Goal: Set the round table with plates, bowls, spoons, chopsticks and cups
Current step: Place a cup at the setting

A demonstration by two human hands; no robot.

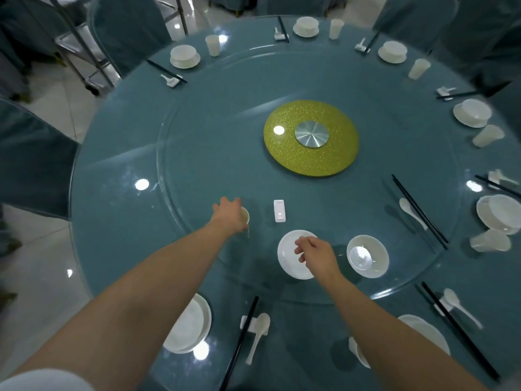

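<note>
Round table (118, 198) under a teal cloth fills the view, with a glass turntable (197, 153) covering most of it and a glittery yellow-green disc (284, 153) with a metal hub (311, 134) at the centre. Teal-covered chairs (36, 162) stand around the rim. Finished settings ring the far and right edges, each a bowl on a plate with a cup, chopsticks and a rest beside it. On the near part of the turntable lie a white plate (287, 258), just right of it a white bowl (369, 256), further right a spoon (411, 213) beside black chopsticks (420, 211), and beyond the plate a white chopstick rest (279, 211). The left hand (228, 214) reaches over the glass with fingers curled round a small white cup (244, 215), gripping it from the side. The right hand (313, 251) hovers over the plate, fingers loosely bent and pinching at its rim; whether they actually hold it cannot be told for certain
</note>
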